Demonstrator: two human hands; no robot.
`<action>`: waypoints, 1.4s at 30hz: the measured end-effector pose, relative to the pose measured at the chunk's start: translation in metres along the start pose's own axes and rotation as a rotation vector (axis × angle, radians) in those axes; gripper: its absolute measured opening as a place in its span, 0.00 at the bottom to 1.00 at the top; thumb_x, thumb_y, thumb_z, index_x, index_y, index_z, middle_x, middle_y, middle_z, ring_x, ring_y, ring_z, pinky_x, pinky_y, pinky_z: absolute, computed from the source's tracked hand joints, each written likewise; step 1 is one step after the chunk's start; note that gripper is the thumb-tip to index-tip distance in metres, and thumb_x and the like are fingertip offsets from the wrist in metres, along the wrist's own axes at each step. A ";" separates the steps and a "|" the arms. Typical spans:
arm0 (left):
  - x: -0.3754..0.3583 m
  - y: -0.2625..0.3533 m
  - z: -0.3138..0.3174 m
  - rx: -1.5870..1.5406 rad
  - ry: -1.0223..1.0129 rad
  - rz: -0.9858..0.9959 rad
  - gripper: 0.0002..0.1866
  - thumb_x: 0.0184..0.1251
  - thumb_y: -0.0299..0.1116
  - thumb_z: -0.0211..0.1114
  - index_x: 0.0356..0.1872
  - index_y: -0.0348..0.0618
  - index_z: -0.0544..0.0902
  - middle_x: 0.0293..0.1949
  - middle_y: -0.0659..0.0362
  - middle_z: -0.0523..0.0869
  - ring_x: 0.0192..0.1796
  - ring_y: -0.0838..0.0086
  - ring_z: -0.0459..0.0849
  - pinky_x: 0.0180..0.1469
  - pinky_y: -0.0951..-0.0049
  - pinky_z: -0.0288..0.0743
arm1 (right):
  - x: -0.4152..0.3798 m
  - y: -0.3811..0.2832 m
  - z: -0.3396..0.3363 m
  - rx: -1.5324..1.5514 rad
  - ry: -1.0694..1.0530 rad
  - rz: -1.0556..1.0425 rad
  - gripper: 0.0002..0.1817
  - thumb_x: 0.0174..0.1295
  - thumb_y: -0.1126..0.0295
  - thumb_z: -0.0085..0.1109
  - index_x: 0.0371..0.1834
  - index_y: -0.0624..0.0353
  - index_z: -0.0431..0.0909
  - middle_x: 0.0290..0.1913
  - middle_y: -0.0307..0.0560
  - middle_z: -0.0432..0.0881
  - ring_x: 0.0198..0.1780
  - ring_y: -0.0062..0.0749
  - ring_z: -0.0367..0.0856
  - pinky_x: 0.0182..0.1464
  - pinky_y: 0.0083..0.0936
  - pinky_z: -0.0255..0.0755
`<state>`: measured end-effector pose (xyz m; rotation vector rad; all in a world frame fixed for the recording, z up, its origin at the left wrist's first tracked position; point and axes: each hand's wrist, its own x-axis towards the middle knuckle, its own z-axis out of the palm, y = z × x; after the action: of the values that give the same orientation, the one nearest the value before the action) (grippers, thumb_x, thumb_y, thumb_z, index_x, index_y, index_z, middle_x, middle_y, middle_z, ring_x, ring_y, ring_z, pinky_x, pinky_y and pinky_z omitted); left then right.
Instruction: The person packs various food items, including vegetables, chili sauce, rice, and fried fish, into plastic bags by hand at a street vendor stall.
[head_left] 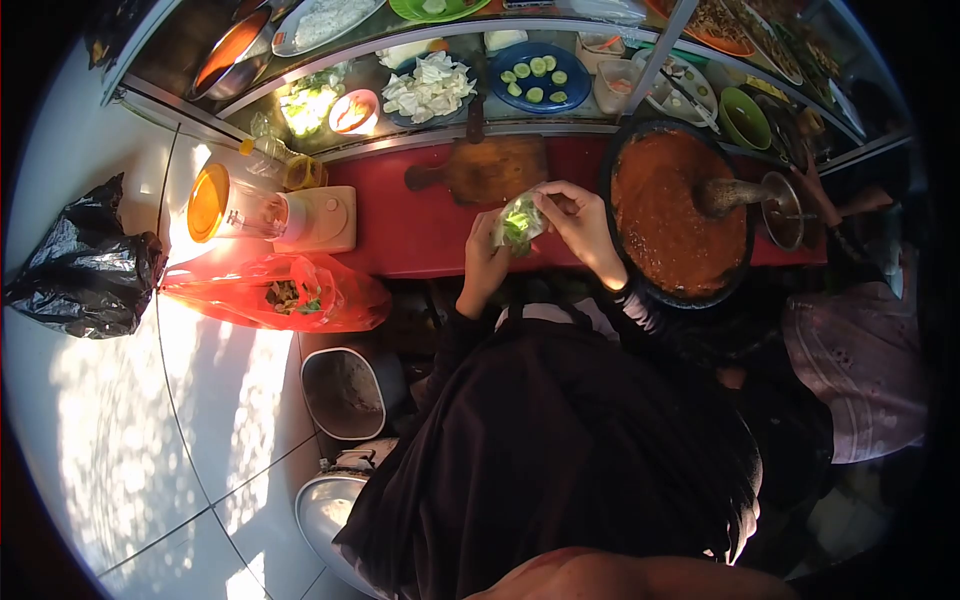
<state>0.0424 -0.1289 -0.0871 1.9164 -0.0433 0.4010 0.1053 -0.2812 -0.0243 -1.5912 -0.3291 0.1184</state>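
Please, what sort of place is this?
Probably a small food stall: a glass display case holds a blue plate of sliced cucumber, a wooden cutting board lies on the red counter, and a large bowl of red-brown sauce stands nearby.

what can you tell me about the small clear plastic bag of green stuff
The small clear plastic bag of green pieces looks thin and crinkled. Bright green, perhaps leafy, bits show through. The left hand holds its side and the right hand pinches its top, near the front edge of the red counter.
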 end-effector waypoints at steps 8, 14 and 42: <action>-0.016 -0.027 0.017 -0.688 -0.112 -0.391 0.18 0.59 0.18 0.50 0.53 0.33 0.71 0.46 0.56 0.81 0.46 0.75 0.80 0.49 0.75 0.73 | -0.029 -0.017 -0.016 -0.124 0.373 -0.307 0.04 0.57 0.76 0.60 0.34 0.65 0.80 0.29 0.39 0.79 0.26 0.14 0.71 0.24 0.14 0.64; -0.019 -0.056 0.016 -0.917 -0.020 -0.577 0.17 0.60 0.22 0.54 0.52 0.34 0.71 0.48 0.55 0.80 0.48 0.72 0.80 0.51 0.72 0.73 | -0.112 0.066 -0.056 -0.301 0.057 0.215 0.06 0.59 0.71 0.59 0.32 0.64 0.80 0.28 0.42 0.81 0.28 0.18 0.77 0.28 0.18 0.70; -0.004 -0.038 0.015 -0.642 -0.146 -0.491 0.14 0.61 0.25 0.60 0.48 0.35 0.75 0.44 0.58 0.81 0.45 0.74 0.81 0.46 0.72 0.77 | -0.001 -0.030 -0.005 -0.766 -0.160 -0.593 0.13 0.58 0.61 0.57 0.42 0.55 0.77 0.38 0.45 0.78 0.43 0.40 0.77 0.46 0.32 0.74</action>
<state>0.0512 -0.1288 -0.1272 1.2571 0.1808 -0.0873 0.1012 -0.2855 0.0055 -2.1604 -1.0476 -0.3851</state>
